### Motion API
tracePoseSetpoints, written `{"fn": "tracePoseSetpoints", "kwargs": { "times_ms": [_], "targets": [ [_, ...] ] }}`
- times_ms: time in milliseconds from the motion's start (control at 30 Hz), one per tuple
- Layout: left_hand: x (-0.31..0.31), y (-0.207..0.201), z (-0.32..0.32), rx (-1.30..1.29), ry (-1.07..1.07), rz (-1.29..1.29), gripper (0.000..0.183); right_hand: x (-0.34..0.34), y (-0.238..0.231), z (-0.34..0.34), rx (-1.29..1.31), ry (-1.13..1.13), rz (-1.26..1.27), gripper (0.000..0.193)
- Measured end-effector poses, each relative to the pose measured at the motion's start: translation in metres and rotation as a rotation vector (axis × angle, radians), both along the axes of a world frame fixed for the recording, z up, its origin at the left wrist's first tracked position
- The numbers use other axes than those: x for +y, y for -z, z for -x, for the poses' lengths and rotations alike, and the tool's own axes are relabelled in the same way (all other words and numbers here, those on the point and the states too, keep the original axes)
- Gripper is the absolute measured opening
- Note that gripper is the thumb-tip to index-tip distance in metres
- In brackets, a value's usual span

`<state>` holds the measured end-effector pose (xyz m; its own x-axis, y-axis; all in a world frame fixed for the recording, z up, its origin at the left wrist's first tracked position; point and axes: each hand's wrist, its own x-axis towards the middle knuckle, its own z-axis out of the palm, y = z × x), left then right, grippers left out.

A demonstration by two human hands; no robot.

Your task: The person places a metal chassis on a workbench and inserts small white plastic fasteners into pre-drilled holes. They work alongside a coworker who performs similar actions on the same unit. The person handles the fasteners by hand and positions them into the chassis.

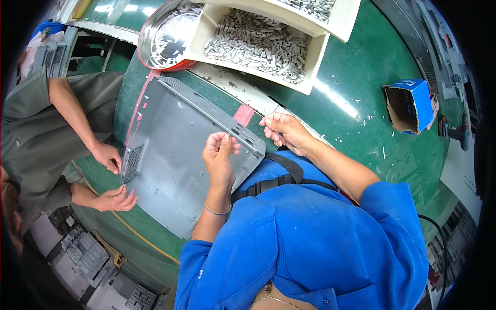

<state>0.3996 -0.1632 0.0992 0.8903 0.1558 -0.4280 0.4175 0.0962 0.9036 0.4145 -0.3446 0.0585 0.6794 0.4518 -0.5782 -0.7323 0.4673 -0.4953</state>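
A grey sheet-metal case (175, 144), open at the top, lies in front of me. Its near right wall carries round holes and a grille of small perforations. My left hand (219, 155) is over that wall's edge, thumb pressed to curled fingers; whatever it may hold is too small to tell. Just beyond the case's corner is my right hand (287, 132), with its thumb and forefinger pinched together. Anything between those fingertips is hidden. A co-worker's hands (111, 178) are at the case's left end, beside another perforated patch.
Cream bins (310, 72) full of small whitish-grey pieces stand at the far side. Left of them is a round metal bowl (144, 49) with white bits. An open blue box (421, 103) and a power drill (457, 132) are at the right on the green surface (356, 139).
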Motion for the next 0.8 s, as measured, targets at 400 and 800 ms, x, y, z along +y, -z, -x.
{"fn": "tracePoseSetpoints", "kwargs": {
  "times_ms": [400,800],
  "targets": [
    [-0.008,0.008,0.001,0.005,-0.015,0.098,0.019,0.009,-0.002,0.001,0.012,-0.022,-0.001,0.021],
    [-0.006,-0.022,0.013,-0.438,0.125,-0.519,0.010,0.015,-0.010,-0.003,0.012,-0.039,-0.117,0.015]
  ]
}}
